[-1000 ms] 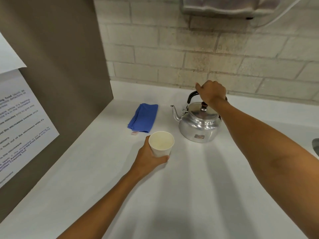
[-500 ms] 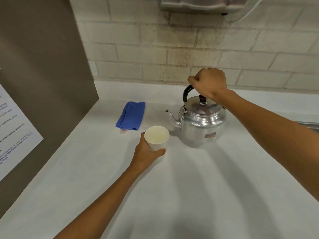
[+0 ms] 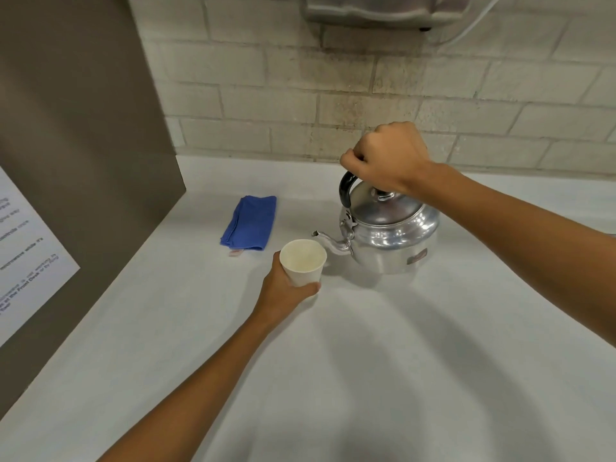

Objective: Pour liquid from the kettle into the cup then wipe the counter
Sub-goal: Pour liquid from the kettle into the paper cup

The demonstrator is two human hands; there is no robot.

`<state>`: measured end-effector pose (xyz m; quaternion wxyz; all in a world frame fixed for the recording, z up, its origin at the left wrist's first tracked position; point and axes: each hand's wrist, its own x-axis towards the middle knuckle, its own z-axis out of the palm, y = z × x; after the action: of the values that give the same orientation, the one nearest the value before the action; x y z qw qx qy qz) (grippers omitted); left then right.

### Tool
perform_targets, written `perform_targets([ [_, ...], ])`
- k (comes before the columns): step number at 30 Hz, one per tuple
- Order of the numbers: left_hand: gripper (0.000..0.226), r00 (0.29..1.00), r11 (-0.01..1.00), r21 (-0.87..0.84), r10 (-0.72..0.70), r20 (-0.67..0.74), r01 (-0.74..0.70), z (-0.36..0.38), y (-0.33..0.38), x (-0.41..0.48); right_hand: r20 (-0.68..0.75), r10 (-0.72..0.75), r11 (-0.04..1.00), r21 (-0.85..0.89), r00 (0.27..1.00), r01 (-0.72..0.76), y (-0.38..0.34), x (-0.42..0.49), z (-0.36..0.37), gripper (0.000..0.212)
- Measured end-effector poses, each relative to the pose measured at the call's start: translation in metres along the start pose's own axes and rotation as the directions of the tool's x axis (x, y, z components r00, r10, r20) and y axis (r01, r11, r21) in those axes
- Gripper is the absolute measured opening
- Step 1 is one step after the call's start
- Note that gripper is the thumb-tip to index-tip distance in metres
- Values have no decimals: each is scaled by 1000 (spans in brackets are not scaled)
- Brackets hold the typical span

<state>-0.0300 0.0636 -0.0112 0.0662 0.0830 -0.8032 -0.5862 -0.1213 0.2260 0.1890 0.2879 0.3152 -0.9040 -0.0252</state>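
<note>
A shiny metal kettle (image 3: 390,238) with a black handle hangs just above the white counter (image 3: 366,361), tilted a little with its spout toward the left. My right hand (image 3: 386,158) is shut on its handle from above. The spout tip sits right beside the rim of a white paper cup (image 3: 302,261), which my left hand (image 3: 283,288) grips around its lower half on the counter. The cup looks empty inside. A folded blue cloth (image 3: 249,223) lies on the counter behind and left of the cup.
A brown panel (image 3: 83,161) with a printed paper notice (image 3: 23,258) walls off the left side. A pale brick wall (image 3: 333,95) runs along the back, with a grey dispenser (image 3: 383,8) mounted high on it.
My right hand has lifted the kettle off the counter and carried it closer to the cup, spout leading. My left hand has kept hold of the cup.
</note>
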Motion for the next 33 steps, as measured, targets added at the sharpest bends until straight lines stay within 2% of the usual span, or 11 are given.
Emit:
perform_targets([
  [6,79,1000,1000,-7,4,4,-4,-1,0,0,7,-133,990,-55,991,133,-16,5,-12,50],
  [13,79,1000,1000,1,10,7,-10,-2,1,0,30,-218,970,-105,975,220,-25,9,-19,50],
  [33,79,1000,1000,2,20,19,-20,-2,-4,3,57,-322,934,-143,945,327,-31,19,-28,51],
])
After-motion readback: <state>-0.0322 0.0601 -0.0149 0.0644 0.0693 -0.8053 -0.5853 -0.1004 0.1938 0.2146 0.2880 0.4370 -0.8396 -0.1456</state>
